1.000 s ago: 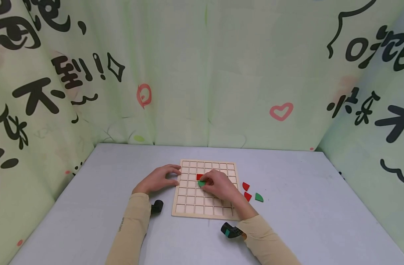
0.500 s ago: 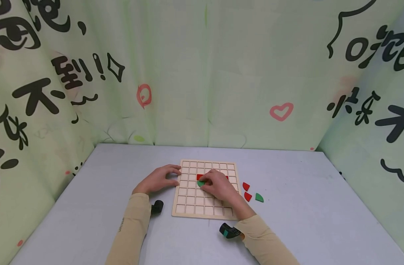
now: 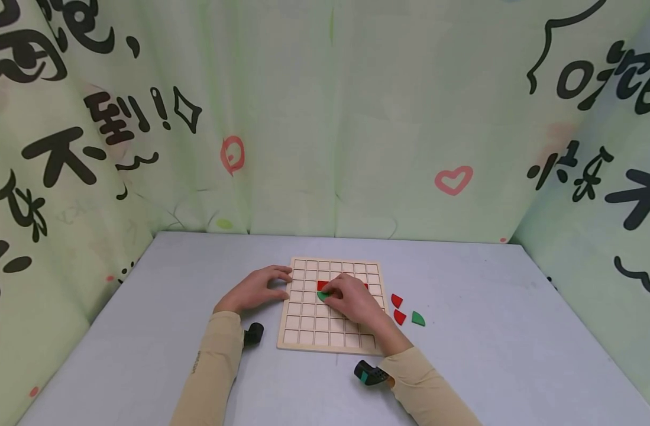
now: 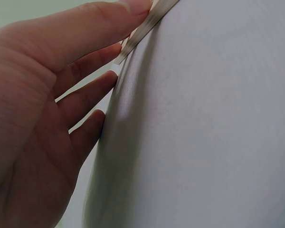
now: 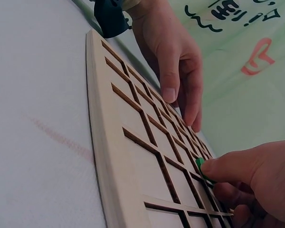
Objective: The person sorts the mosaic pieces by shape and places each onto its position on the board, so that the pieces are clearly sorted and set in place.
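Here the right grip (image 3: 352, 299) pinches the green piece (image 3: 322, 295), its curved edge facing near-left.

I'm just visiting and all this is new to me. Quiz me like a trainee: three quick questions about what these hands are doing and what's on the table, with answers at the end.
1. True or false: the left hand is at the left edge of the wooden board.
2. Which colour is the piece pinched by the right hand? (a) yellow, (b) green, (c) blue
3. How many things lie loose on the table to the right of the board, and in which colours?

Key:
1. True.
2. b.
3. Three: two red wedges and one green wedge.
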A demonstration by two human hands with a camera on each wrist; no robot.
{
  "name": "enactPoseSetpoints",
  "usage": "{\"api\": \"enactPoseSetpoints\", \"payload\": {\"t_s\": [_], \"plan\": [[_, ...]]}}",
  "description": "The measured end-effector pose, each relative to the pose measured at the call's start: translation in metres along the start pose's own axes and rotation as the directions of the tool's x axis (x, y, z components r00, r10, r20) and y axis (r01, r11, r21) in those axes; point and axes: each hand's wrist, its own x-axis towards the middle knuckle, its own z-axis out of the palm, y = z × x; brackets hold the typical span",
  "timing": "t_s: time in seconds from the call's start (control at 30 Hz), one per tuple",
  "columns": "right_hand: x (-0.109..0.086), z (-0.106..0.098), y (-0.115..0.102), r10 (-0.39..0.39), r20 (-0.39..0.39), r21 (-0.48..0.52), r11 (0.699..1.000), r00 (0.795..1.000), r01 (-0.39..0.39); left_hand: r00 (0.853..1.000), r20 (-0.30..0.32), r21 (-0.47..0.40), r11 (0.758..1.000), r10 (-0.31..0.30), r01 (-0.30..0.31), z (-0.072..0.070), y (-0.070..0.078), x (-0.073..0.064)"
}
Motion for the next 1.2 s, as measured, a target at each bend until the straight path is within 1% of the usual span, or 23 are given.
{"api": "enactPoseSetpoints", "payload": {"t_s": [0.47,0.73,0.83,1.1,1.2], "plan": [[0.0012,0.0024,-0.0008,0.003,-0.017,-0.030,1.000,1.000,-0.003,1.000,0.004,-0.008,1.000,-0.004,0.004,0.0013,-0.0019,0.0017],[0.0011,0.0026,-0.0017,0.004,-0.019,-0.030,1.000,1.000,-0.004,1.000,-0.003,-0.002,1.000,0.020,-0.020,0.0015,-0.0032,0.0006],[0.0010,0.0024,-0.0018,0.006,-0.017,-0.028,1.000,1.000,-0.007,1.000,-0.008,0.016,0.999,0.030,-0.030,0.0023,-0.0038,0.0005],[0.0010,0.0025,-0.0016,0.007,-0.021,-0.023,1.000,1.000,-0.008,1.000,-0.002,-0.004,1.000,0.001,-0.001,0.0015,-0.0018,0.0012],[0.0009,0.0029,-0.0012,0.001,-0.021,-0.022,1.000,1.000,-0.002,1.000,-0.001,0.004,1.000,0.004,-0.004,0.0016,-0.0027,0.0017]]}}
